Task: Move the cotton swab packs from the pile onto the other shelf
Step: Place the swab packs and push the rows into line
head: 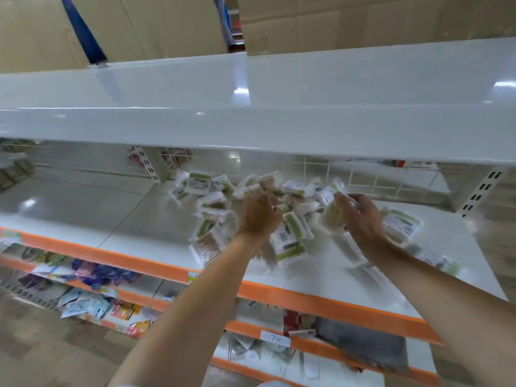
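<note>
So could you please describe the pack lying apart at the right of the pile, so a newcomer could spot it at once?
Find the white shelf with the orange front edge, then the heap of cotton swab packs on it. Just right of the right hand lies one flat pack. Unlike the jumbled packs, it sits alone, label up, with a green band.

Both bare forearms are reaching forward and upward from the lower edge of the view, converging a little; the left hand (258, 215) is showing its back, fingers curled at the far side, though blur is hiding what they grip; the right hand (360, 216) is curling fingers and thumb round a pack (332, 219), wrist angled inward.
</note>
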### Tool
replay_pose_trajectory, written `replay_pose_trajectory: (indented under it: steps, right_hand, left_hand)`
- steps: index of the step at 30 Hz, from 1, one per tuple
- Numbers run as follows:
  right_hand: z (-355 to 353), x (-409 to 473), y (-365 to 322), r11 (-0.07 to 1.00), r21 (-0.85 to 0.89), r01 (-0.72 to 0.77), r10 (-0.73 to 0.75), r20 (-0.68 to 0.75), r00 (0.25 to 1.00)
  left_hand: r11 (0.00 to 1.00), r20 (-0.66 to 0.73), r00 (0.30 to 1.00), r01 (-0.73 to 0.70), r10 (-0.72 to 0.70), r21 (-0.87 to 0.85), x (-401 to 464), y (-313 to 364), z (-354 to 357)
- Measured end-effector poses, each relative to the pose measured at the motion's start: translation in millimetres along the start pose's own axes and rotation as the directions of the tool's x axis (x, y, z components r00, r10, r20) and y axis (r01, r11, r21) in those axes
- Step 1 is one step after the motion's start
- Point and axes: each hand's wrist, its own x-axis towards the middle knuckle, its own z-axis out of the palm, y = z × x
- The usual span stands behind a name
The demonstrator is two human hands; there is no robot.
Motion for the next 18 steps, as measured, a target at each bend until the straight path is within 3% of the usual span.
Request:
replay_pose_trajectory:
  steps: [3, 7, 13, 18]
  right_hand:
    - [12.5, 0.9, -3.4, 1.0, -0.004, -0.008, 0.008, -0.02, 1.0]
    - [33.7, 4.9, -12.2, 0.996, 0.078, -0.049, 0.05, -0.007, 0.999]
    - [56.7, 8.1, -16.6, 0.97, 0.206, -0.127, 0.13, 0.0, 0.992]
    - [59.6, 5.8, -10.1, 0.974, 0.21, -0.087, 0.103, -0.069, 0.992]
  left_hand:
    - [0.997, -0.008, 0.998, -0.056, 0.056, 0.051, 24.1, -11.4, -1.6]
    - [0.989, 0.085, 0.996, 0.001, -0.014, 0.146, 61.3, -22.5, -6.6]
    - [0.978, 0.201, 0.976, -0.125, 0.09, 0.169, 101.8, -33.6, 5.9]
    - [0.965, 0.274, 0.952, -0.189, 0.135, 0.182, 114.8, -46.9, 21.7]
